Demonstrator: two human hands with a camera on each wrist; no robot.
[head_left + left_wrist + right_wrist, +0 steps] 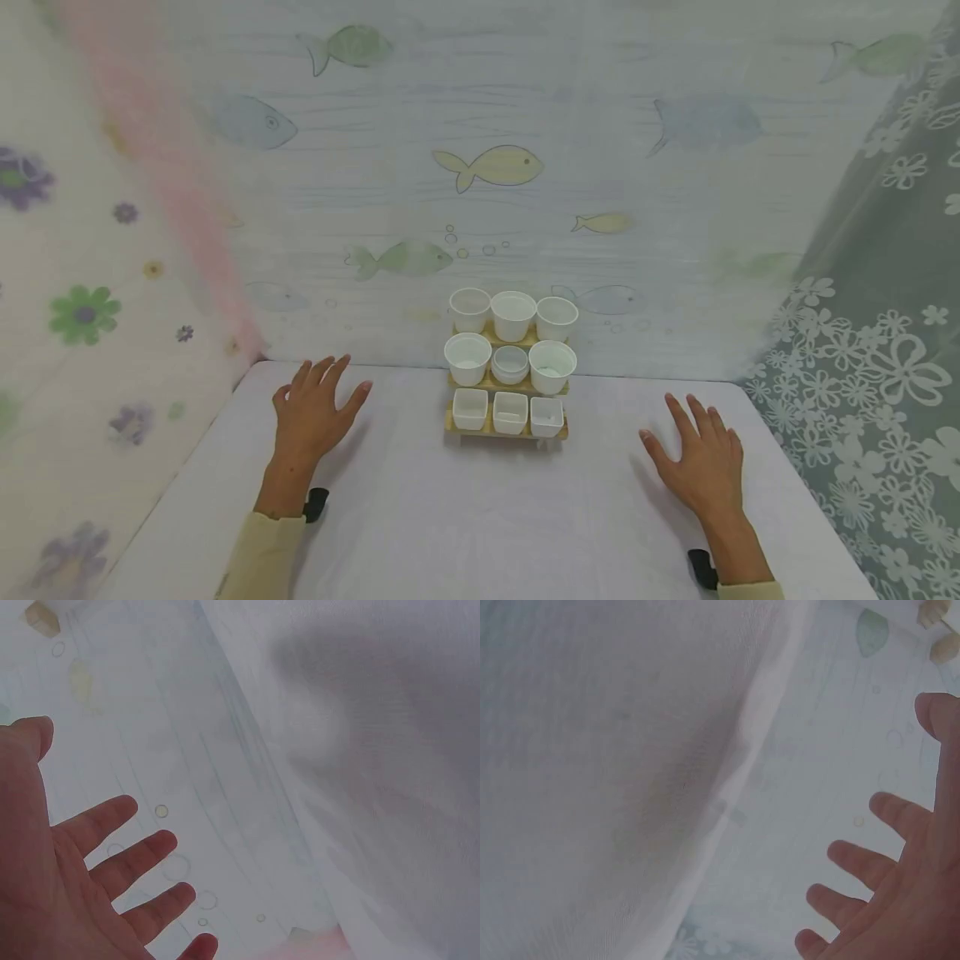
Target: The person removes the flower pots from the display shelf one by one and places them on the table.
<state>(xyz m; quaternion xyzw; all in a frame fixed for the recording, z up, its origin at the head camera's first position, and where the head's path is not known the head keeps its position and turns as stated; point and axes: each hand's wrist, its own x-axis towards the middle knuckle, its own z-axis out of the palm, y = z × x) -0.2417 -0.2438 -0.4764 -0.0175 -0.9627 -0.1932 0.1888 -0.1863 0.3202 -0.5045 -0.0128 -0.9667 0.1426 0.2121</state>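
My left hand point(311, 414) hovers over the table's left side with fingers spread and holds nothing. Over on the right, my right hand point(705, 462) is held the same way, palm down and bare. Between them stands a three-tier wooden rack point(491, 429) with white cups. Round cups point(513, 317) fill its top tier. On the middle tier, a small round tub point(511, 365) sits between two bigger cups. Three small square cups point(511, 413) line the bottom tier. In the left wrist view the fingers point(146, 859) are apart; so are the right hand's fingers point(862, 862) in the right wrist view.
A white cloth covers the table point(480, 533). Behind the rack hangs a pale curtain point(487, 108) printed with fish. A flowered cloth point(82, 400) borders the left side, and a grey sheet with white flowers point(885, 400) the right. Each wrist carries a black strap piece point(317, 505).
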